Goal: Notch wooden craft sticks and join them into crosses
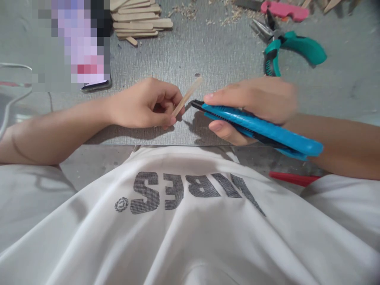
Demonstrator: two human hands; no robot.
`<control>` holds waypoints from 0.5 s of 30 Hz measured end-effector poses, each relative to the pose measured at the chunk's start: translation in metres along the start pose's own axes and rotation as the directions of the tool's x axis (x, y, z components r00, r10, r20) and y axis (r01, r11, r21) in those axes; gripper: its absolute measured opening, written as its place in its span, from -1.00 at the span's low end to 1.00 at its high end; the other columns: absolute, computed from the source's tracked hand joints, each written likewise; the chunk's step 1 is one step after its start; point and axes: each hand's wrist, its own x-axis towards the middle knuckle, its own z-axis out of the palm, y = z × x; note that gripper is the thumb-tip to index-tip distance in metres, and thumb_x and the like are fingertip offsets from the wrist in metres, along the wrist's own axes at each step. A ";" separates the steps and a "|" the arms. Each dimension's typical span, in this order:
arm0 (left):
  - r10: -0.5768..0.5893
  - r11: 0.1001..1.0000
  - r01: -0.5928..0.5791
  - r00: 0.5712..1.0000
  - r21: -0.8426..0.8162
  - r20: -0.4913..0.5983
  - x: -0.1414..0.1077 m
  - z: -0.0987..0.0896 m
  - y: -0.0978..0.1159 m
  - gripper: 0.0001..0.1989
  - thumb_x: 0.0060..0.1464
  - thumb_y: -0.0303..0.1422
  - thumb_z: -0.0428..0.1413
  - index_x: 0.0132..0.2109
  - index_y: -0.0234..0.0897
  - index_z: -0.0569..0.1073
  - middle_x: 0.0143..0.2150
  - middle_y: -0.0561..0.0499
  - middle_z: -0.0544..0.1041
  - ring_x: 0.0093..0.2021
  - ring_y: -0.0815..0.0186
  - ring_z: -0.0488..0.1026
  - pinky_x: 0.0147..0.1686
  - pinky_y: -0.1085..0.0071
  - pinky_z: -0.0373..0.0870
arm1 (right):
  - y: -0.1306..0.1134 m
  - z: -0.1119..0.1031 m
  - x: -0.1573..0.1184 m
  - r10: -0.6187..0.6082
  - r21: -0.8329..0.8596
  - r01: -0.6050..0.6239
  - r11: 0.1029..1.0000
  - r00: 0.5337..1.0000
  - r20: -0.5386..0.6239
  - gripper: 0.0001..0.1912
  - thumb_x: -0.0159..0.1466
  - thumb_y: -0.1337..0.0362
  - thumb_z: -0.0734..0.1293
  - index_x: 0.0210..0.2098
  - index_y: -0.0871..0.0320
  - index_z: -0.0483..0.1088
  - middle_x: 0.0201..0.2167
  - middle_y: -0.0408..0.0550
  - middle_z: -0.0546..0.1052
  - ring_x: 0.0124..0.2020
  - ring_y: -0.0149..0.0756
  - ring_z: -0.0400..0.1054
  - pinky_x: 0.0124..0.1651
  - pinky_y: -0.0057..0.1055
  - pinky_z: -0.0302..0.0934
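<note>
Between the thumb and fingers of my left hand [145,103] is a wooden craft stick [187,96], its free end pointing up and to the right, away from me. My right hand [255,101] is wrapped round a blue box cutter [264,127], with the thumb and fingers on either side of its body. The cutter's dark tip [196,104] points left, close to the stick; whether the two touch I cannot tell. Both hands are just above the near edge of the grey table [166,59].
Several craft sticks [136,16] lie piled at the back left, beside a phone [97,84] that is mostly blurred out. Green-handled pliers [303,45] and a pink-handled tool [285,10] lie at the back right. Wood shavings [228,18] are scattered at the back. A white cable [12,99] runs at left.
</note>
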 end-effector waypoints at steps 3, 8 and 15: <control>0.004 0.995 -0.004 1.000 -0.098 -0.003 -0.003 0.008 0.003 -0.43 0.41 -0.39 0.38 0.47 -0.08 0.53 -0.25 0.13 0.83 -0.21 0.20 0.84 -0.18 0.31 0.61 | -0.006 0.011 0.008 -0.048 0.043 0.064 0.997 0.949 -0.310 -0.63 0.70 0.00 0.46 0.27 0.07 0.79 -0.05 0.04 0.93 -0.24 -0.25 0.83 -0.11 -0.48 0.59; 0.031 0.992 -0.027 0.999 -0.125 0.024 -0.004 0.011 0.001 0.00 0.42 -0.38 0.39 0.82 0.09 0.17 -0.26 0.23 0.77 -0.25 0.27 0.80 -0.21 0.37 0.60 | -0.012 -0.002 0.015 0.052 0.186 -0.034 0.982 0.994 -0.098 -0.70 0.65 0.13 0.54 0.28 0.03 0.79 -0.03 -0.03 0.93 -0.19 -0.35 0.82 -0.07 -0.61 0.59; -0.014 0.998 0.014 1.000 -0.056 0.006 -0.004 0.014 0.001 -0.05 0.41 -0.31 0.36 0.80 0.00 0.21 -0.21 0.18 0.84 -0.15 0.20 0.87 -0.09 0.36 0.63 | -0.007 0.001 0.013 -0.108 0.086 0.118 0.989 0.987 -0.117 -0.66 0.81 0.03 0.39 0.33 0.07 0.69 0.10 -0.06 0.94 -0.03 -0.32 0.91 0.07 -0.58 0.68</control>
